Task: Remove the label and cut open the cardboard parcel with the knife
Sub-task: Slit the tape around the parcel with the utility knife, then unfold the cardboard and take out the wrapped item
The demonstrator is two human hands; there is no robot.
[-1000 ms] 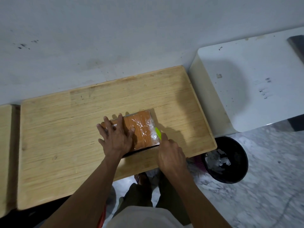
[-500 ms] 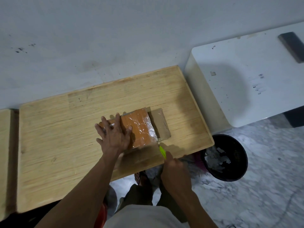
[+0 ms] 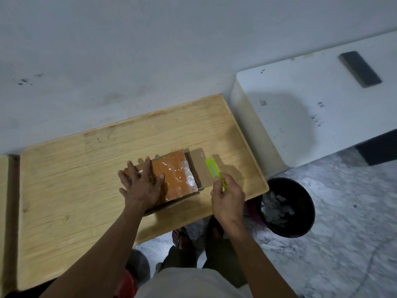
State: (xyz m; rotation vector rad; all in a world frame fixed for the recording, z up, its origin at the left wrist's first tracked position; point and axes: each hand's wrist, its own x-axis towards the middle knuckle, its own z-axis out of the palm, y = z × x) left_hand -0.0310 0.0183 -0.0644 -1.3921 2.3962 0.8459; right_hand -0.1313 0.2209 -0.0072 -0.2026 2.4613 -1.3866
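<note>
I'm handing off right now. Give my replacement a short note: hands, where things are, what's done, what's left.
Left hand: open, pressing flat on the parcel, which lies on the wooden table.
Right hand: gripping the green knife, held clear beside the parcel's right side.
Done: right flap is cut and lies open.
Left: remaining taped seams. Label not visible; check it.

parcel (image 3: 171, 175) left end under left hand (image 3: 142, 186)

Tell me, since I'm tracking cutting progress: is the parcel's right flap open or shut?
Open: the right flap lies folded out flat beside the parcel, near the knife.
</note>
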